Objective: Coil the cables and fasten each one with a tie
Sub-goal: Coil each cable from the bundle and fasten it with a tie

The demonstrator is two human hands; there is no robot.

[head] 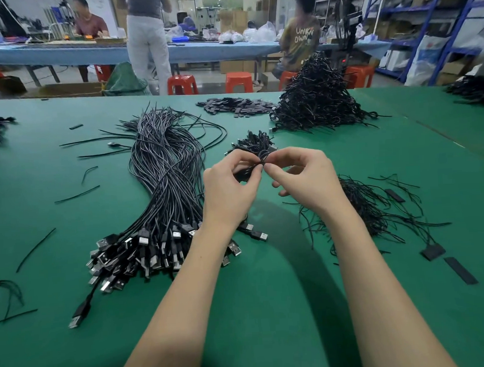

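Note:
My left hand [229, 184] holds a small coiled black cable [244, 173] above the green table [268, 280]. My right hand [299, 177] pinches a thin black tie at the coil's top, thumb and forefinger meeting the left fingertips. Most of the coil is hidden behind my fingers. A long bundle of uncoiled black USB cables [165, 181] lies to the left, plugs toward me. A small heap of coiled cables [254, 144] sits just beyond my hands. Loose black ties [371, 207] lie in a pile to the right.
A tall heap of finished coils [318, 100] stands at the back right, with flat black pieces [236, 106] beside it. Stray ties lie scattered at the left. Beyond the table are red stools [182, 84], a blue workbench and three people.

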